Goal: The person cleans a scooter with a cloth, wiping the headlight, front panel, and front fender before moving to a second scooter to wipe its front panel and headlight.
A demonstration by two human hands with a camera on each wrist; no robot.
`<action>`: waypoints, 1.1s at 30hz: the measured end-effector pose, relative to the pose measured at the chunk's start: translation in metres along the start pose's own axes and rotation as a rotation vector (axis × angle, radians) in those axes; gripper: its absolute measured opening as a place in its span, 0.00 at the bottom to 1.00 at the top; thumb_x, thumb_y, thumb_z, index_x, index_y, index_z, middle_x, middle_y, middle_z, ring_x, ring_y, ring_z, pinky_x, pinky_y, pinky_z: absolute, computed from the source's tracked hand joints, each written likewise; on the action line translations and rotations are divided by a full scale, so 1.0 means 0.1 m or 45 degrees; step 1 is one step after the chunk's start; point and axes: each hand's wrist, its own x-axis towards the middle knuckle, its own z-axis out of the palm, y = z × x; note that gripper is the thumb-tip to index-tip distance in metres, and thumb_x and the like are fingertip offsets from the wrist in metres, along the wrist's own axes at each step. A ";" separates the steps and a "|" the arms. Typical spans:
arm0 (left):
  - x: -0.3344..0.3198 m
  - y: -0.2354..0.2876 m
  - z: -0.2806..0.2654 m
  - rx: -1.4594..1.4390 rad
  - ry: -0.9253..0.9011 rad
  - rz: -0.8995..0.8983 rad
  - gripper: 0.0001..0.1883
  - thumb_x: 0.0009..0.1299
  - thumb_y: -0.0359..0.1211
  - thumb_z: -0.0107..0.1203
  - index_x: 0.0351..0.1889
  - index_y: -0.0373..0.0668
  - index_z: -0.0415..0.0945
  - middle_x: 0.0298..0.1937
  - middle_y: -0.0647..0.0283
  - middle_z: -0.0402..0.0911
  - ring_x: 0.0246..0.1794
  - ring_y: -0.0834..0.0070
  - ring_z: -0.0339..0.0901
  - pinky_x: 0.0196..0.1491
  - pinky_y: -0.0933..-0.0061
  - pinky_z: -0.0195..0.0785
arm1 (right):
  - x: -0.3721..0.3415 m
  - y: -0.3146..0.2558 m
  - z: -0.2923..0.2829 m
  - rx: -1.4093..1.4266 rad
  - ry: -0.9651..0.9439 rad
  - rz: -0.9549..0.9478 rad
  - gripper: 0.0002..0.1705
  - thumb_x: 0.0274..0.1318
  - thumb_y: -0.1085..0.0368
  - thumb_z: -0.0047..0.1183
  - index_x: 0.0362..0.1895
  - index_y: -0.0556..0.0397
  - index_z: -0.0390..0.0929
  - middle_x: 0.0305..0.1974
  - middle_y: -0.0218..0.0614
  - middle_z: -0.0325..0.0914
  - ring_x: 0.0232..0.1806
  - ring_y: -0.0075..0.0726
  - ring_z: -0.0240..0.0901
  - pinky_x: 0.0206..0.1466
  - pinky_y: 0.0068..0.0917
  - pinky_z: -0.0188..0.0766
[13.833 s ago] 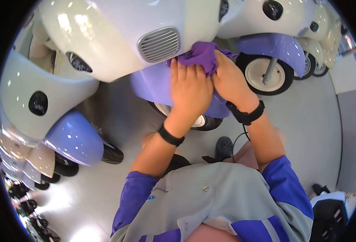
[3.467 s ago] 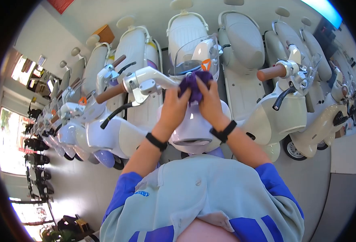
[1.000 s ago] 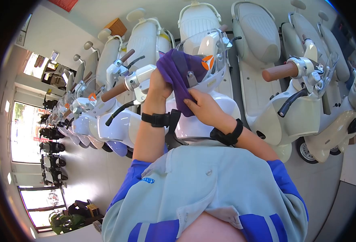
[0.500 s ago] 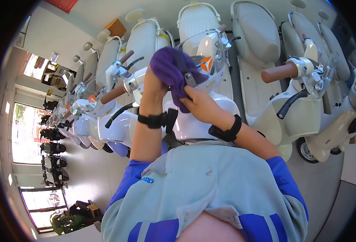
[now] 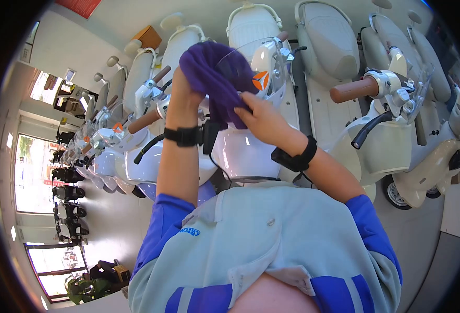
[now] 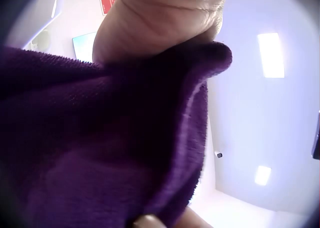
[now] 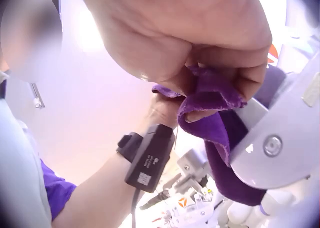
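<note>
A purple cloth (image 5: 209, 68) drapes over my left hand (image 5: 187, 93), and its fingers are hidden underneath. The cloth lies partly behind the clear windshield of the white scooter (image 5: 245, 154), left of an orange emblem. With thumb and fingers, my right hand (image 5: 268, 122) pinches the cloth's lower right edge. In the left wrist view the cloth (image 6: 90, 153) covers everything beyond the heel of my left hand (image 6: 157, 28). The right wrist view has my right hand (image 7: 200, 28) curled round a fold of the cloth (image 7: 207, 123), close to a white scooter part.
A brown handlebar grip (image 5: 354, 89) and black brake lever (image 5: 370, 129) belong to the scooter on the right. Another brown grip (image 5: 144, 121) sticks out at left. More scooters stand in a row on both sides, over a grey floor (image 5: 118, 224).
Earlier the hands pressed the cloth on a lilac front fender, then both held it bunched near the windshield. Since half a second ago, hands and cloth have shifted left and up, the cloth spreading wider.
</note>
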 end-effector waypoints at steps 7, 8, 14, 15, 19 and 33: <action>-0.43 -0.32 -0.12 0.396 -0.284 0.160 0.15 0.72 0.28 0.48 0.52 0.28 0.74 0.48 0.51 0.82 0.44 0.65 0.82 0.47 0.68 0.80 | -0.27 0.17 0.11 0.052 -0.162 0.129 0.09 0.64 0.67 0.51 0.45 0.59 0.73 0.37 0.50 0.78 0.39 0.56 0.74 0.46 0.39 0.70; -0.53 -0.42 -0.14 0.290 -0.139 0.160 0.14 0.72 0.27 0.48 0.52 0.28 0.74 0.47 0.51 0.82 0.43 0.65 0.82 0.46 0.68 0.80 | -0.35 0.20 0.15 0.080 -0.171 0.132 0.09 0.64 0.67 0.51 0.44 0.59 0.73 0.37 0.52 0.78 0.40 0.60 0.74 0.45 0.42 0.70; -0.23 -0.45 -0.38 0.499 -0.015 0.256 0.16 0.76 0.28 0.47 0.59 0.30 0.69 0.53 0.51 0.79 0.47 0.68 0.81 0.51 0.68 0.79 | -0.33 0.16 0.07 -0.024 -0.218 0.025 0.10 0.63 0.65 0.51 0.43 0.59 0.72 0.37 0.57 0.77 0.42 0.68 0.72 0.44 0.50 0.69; -0.08 -0.38 -0.39 0.456 -0.134 0.248 0.17 0.75 0.29 0.49 0.59 0.29 0.71 0.51 0.53 0.81 0.47 0.70 0.82 0.50 0.69 0.79 | -0.27 0.14 0.03 -0.023 -0.191 0.047 0.10 0.63 0.65 0.51 0.43 0.59 0.72 0.36 0.57 0.77 0.42 0.68 0.72 0.44 0.49 0.69; -0.14 -0.17 -0.09 0.238 -0.196 0.108 0.14 0.75 0.29 0.50 0.53 0.29 0.76 0.47 0.54 0.83 0.43 0.71 0.82 0.48 0.69 0.80 | -0.13 0.14 0.00 0.019 -0.133 0.063 0.10 0.63 0.65 0.51 0.44 0.59 0.72 0.36 0.57 0.78 0.42 0.68 0.73 0.43 0.48 0.69; -0.25 -0.22 0.17 0.351 0.265 0.310 0.13 0.72 0.24 0.52 0.53 0.31 0.75 0.45 0.55 0.83 0.40 0.71 0.83 0.42 0.72 0.80 | -0.32 0.22 -0.06 0.041 -0.144 0.082 0.10 0.63 0.64 0.51 0.43 0.58 0.72 0.37 0.56 0.78 0.42 0.67 0.73 0.44 0.47 0.70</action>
